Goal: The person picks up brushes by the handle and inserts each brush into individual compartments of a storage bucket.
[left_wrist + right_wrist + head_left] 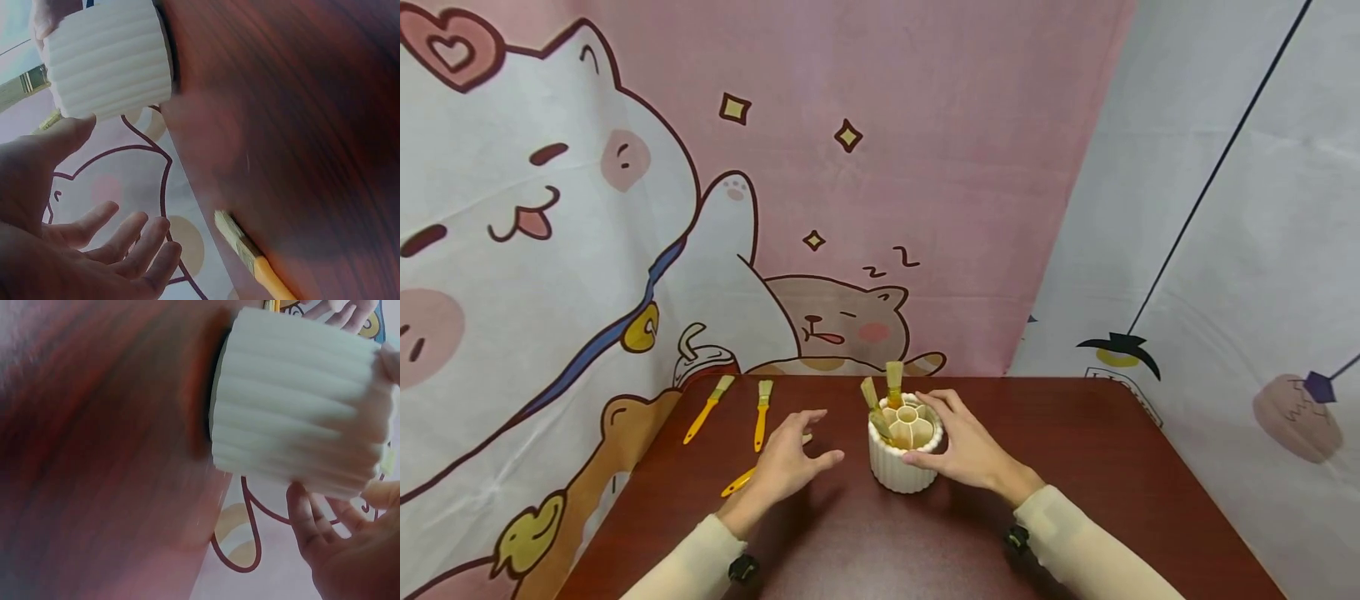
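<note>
Right hand: the right hand [966,442] holds the white cup [901,473], with the thumb on the near side of the rim and the fingers on the far side.
Left hand: the left hand [784,458] is spread, thumb and fingers apart, with nothing in it.
White cup: it stands upright on the table [1000,533], in the right hand's grip and to the right of the left hand.
Cup feel: it looks hard and stiff, not too heavy, and might crack if dropped. The bumpy ridges should help stop slips.
Best hold: round the ridged side, under the rim, away from the bristles.
Cup brushes [894,379]: they poke up just left of the right fingers; they look light, with bendy bristles.
Near brush [738,482]: it lies under the left hand; pick it up by its stiff yellow handle.
Far brushes [762,417]: two lie past the left hand.
</note>
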{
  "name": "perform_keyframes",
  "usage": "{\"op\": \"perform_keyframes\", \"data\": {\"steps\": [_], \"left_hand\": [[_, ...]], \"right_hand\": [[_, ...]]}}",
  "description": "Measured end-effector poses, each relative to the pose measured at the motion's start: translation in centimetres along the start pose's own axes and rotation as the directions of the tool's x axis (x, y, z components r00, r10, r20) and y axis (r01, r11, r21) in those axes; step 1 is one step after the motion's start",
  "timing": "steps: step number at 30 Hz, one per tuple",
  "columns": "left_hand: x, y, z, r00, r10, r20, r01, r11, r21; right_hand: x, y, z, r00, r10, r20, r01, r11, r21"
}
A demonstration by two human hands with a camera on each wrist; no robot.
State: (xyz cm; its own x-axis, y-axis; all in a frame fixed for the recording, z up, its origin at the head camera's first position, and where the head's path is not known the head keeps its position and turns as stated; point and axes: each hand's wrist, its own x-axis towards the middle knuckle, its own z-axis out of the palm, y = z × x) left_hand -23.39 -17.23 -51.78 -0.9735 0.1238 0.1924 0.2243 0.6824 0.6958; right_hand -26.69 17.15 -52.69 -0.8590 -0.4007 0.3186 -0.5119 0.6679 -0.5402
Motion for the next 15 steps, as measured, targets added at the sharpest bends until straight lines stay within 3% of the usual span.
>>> {"op": "perform_keyframes", "data": {"steps": [4, 15], "left_hand": [[0.0, -0.7, -0.5, 1.000, -0.020, -0.019, 0.021, 0.997, 0.068], [-0.4, -3.2, -1.7, 0.988, -0.151, -0.040, 0.156, 0.966, 0.205]], "right_hand": [[-0.2, -0.3, 0.4, 0.999, 0.030, -0.024, -0.030, 1.000, -0.008], [-0.7, -1.6, 0.8, 0.994, 0.080, -0.079, -0.083, 0.996, -0.028]]}}
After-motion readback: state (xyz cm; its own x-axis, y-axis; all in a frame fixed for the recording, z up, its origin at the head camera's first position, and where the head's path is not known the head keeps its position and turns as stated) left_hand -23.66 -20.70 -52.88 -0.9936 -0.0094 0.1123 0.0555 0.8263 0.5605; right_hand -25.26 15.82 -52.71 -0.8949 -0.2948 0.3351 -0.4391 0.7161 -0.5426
